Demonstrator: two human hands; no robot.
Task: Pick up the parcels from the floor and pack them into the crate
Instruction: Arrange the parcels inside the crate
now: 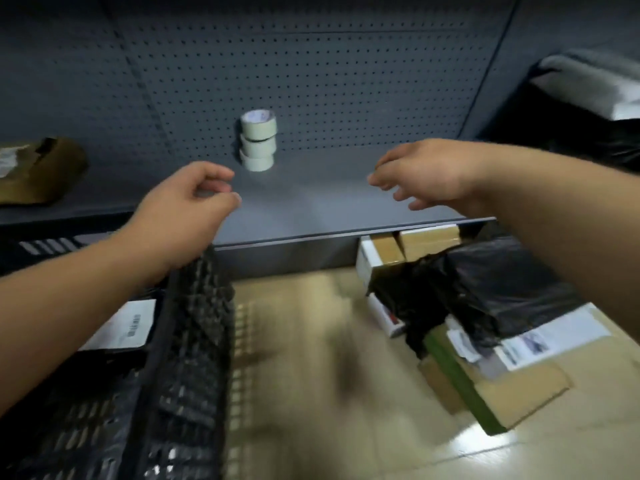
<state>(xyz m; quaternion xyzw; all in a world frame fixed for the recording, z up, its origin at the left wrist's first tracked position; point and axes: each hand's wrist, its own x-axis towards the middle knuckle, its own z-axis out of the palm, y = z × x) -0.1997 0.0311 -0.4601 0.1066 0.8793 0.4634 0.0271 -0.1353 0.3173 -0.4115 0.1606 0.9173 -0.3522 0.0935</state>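
A black slatted plastic crate (194,341) stands at the lower left, and a black parcel with a white barcode label (121,327) lies inside it. On the tan floor at the right is a pile of parcels: black plastic bags (502,289), a flat cardboard box with a green edge (491,393), small white-and-brown boxes (381,258). My left hand (187,209) hovers above the crate's far rim, fingers curled, holding nothing. Over the shelf edge my right hand (426,171) is held out with its fingers spread and nothing in it.
A grey shelf (311,209) with a pegboard back runs across the view. On it stand three stacked rolls of tape (259,143) and, at the far left, a brown padded parcel (38,171). More cardboard boxes (429,237) sit under the shelf.
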